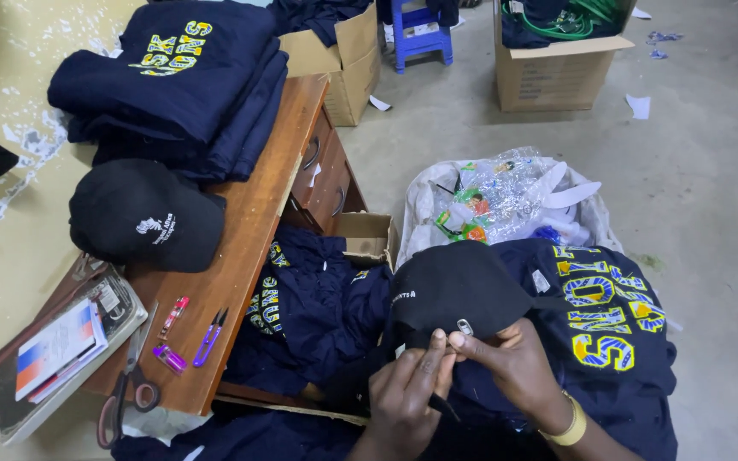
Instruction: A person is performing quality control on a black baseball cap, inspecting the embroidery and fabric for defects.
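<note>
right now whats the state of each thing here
left hand: pinching the cap's edge
right hand: pinching the same edge
held cap: black, on the lap
desk cap: resting on the desk
scissors: closed, lying flat
shirt stack: folded
drawer: slightly open
box: open, holds dark cloth and green cord
bag: open, full of wrappers

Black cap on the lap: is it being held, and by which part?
Yes. Both hands, left and right, pinch the black cap at its near lower edge, by the small metal clip. The rest lies on the navy garments.
</note>
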